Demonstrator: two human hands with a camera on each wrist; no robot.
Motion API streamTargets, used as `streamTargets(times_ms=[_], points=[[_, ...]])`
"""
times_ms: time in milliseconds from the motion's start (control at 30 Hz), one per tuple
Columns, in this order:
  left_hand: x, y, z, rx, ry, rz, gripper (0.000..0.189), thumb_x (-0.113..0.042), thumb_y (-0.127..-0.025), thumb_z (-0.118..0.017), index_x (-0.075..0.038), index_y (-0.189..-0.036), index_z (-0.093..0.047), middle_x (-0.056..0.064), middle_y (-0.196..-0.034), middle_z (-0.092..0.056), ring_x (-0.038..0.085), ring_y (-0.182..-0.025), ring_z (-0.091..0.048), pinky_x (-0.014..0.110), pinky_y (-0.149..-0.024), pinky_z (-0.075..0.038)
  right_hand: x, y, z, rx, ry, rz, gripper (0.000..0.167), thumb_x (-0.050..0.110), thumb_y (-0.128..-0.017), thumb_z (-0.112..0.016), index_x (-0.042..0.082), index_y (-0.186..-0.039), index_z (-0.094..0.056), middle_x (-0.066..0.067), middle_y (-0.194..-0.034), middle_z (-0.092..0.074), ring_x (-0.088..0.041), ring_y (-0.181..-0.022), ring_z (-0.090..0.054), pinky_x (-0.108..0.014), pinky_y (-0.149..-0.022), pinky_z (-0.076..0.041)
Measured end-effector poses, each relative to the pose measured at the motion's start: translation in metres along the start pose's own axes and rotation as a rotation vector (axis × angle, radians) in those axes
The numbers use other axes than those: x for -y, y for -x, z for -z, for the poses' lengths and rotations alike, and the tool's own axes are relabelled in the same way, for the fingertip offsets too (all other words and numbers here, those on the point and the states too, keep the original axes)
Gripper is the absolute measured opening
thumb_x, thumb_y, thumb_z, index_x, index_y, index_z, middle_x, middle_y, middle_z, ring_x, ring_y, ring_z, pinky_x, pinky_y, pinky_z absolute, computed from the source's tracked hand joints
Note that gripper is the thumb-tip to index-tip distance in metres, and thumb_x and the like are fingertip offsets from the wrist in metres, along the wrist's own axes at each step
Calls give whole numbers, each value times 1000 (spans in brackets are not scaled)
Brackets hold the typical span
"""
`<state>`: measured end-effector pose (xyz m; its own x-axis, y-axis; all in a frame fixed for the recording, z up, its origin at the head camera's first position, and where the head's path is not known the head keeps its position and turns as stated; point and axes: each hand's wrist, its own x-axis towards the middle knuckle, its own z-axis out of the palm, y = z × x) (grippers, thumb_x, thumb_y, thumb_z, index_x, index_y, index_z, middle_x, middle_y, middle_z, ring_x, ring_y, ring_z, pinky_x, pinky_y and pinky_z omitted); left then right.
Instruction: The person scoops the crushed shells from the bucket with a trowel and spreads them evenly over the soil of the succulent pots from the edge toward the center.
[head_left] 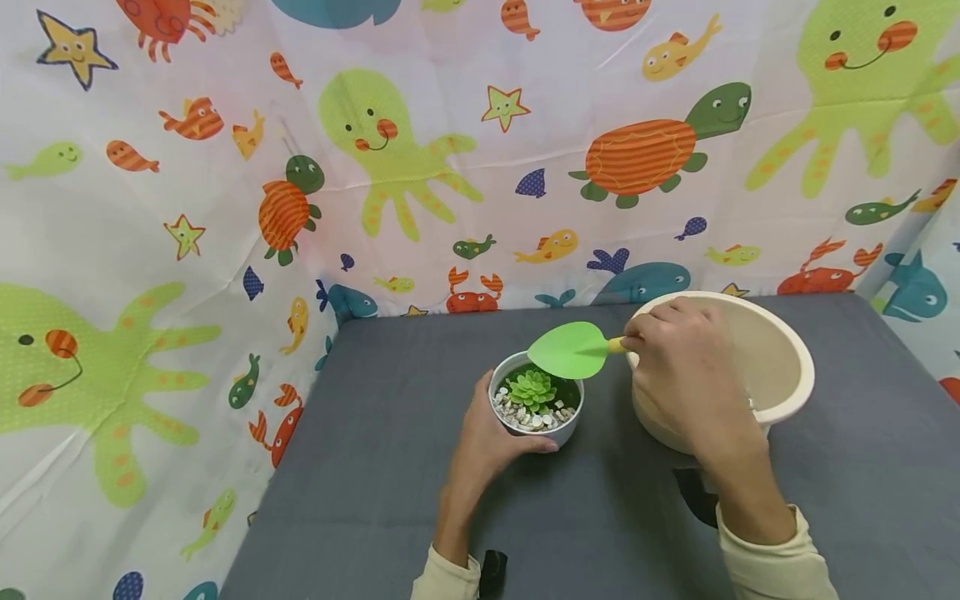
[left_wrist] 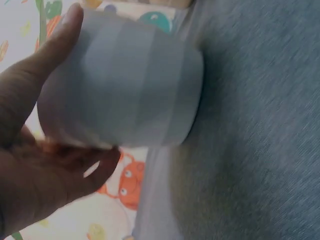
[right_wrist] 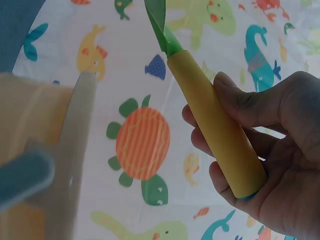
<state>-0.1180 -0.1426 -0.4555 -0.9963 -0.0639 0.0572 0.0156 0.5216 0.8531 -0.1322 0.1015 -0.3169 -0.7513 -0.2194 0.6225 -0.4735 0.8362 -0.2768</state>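
Left hand point(head_left: 486, 427) is gripping white pot point(left_wrist: 130, 85), right hand point(head_left: 682, 367) is gripping trowel point(head_left: 570, 351); bracing pot and holding trowel clear of succulent point(head_left: 532, 389) should be helping.

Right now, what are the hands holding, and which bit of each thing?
The right hand grips the green trowel by its yellow handle; the left hand holds the plant pot around its outside.

On the surface point(head_left: 375, 433), the basin point(head_left: 776, 367) stands right of the pot point(head_left: 561, 433), which contains a plant point(head_left: 532, 389) with pebbles point(head_left: 534, 419) before it. From the head view, the trowel point(head_left: 572, 350) overlaps the pot's far rim. Cloth point(head_left: 450, 50) hangs behind.
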Motion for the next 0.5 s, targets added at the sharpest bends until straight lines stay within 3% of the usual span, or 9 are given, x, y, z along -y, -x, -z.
streamTargets(times_ms=[133, 233, 367, 500], points=[[-8, 6, -9, -111, -94, 24, 134, -41, -49, -107, -4, -155, -33, 14, -143, -52, 30, -130, -59, 51, -108, -53, -6, 1, 3, -25, 24, -11, 5, -3, -83, -78, -2, -88, -79, -17, -82, -77, -37, -91, -67, -58, -85, -49], [-10, 8, -12, -154, -169, 13, 131, -42, -48, -107, -1, -150, -36, 16, -138, -50, 31, -126, -57, 50, -107, -53, -10, 2, 4, -35, 34, -14, 7, -4, -81, -80, -1, -88, -80, -16, -81, -77, -37, -91, -67, -59, -85, -49], [-9, 9, -14, -174, -224, -10, 128, -43, -48, -107, 0, -148, -38, 16, -136, -50, 31, -125, -54, 50, -109, -52, -16, 4, 6, -41, 27, -17, 9, -4, -80, -82, -1, -88, -80, -16, -81, -77, -37, -89, -67, -59, -84, -49], [-7, 12, -11, -150, -258, -42, 131, -46, -50, -105, -2, -152, -36, 17, -140, -50, 33, -128, -54, 54, -110, -50, -31, 9, 17, -40, 12, -43, 11, -4, -79, -83, 0, -89, -80, -14, -78, -76, -36, -81, -62, -55, -75, -45]])
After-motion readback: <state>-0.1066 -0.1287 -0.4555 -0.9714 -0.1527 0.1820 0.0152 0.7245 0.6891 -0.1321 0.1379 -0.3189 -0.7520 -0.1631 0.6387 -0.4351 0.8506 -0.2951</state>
